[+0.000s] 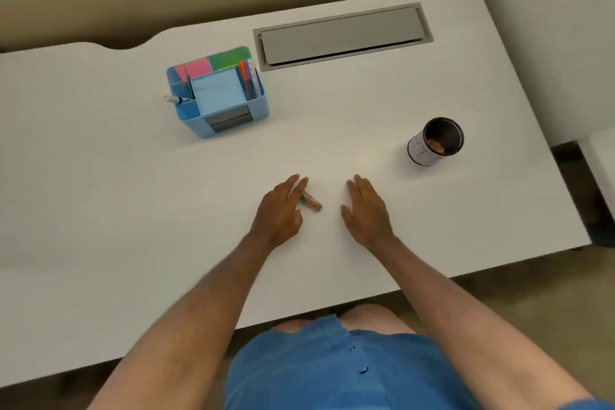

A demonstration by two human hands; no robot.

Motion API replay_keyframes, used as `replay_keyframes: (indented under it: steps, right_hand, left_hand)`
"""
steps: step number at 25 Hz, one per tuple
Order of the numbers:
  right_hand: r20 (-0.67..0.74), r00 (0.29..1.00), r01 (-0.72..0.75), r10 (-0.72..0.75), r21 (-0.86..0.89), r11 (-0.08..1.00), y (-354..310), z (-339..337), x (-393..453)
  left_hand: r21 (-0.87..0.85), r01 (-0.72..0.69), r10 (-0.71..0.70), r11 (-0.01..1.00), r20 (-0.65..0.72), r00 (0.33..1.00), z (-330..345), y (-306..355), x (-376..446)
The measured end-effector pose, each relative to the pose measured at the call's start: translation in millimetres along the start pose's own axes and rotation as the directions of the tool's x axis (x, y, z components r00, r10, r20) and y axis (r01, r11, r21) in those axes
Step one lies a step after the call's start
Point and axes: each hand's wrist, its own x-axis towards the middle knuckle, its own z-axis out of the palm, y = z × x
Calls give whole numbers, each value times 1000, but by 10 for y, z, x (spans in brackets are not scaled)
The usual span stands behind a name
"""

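Note:
A small green and tan cylinder-shaped object (312, 203) lies on the white desk (133, 210), partly hidden under the straight fingers of my left hand (279, 211). That hand lies flat, palm down, its fingertips over the object's far end. My right hand (366, 210) rests flat on the desk a little to the right, fingers straight, holding nothing and apart from the object.
A blue desk organiser (219, 93) with sticky notes, pens and a marker stands at the back left. A dark round cup (436, 141) with something tan inside stands at the right. A grey cable hatch (342, 35) is set into the desk's back. The desk's right edge drops off.

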Motion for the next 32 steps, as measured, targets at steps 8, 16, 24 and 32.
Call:
replay_keyframes:
  steps: [8,16,24,32]
  right_hand:
    - [51,999,-3,7,-79,997,13,55,23]
    - [55,998,-18,21,-40,999,0,43,36]
    - [70,990,77,-119,433,898,-325,-112,28]
    - [-94,992,123,-83,609,783,-481,-122,-46]
  left_hand:
    - [14,2,-2,1000,15,1000,-85,-51,205]
    - [-95,65,-62,993,28,998,-90,-72,242]
    - [-514,243,-228,823,94,969,-179,-6,225]
    - [-831,290,-327,475,140,935,-341,125,49]
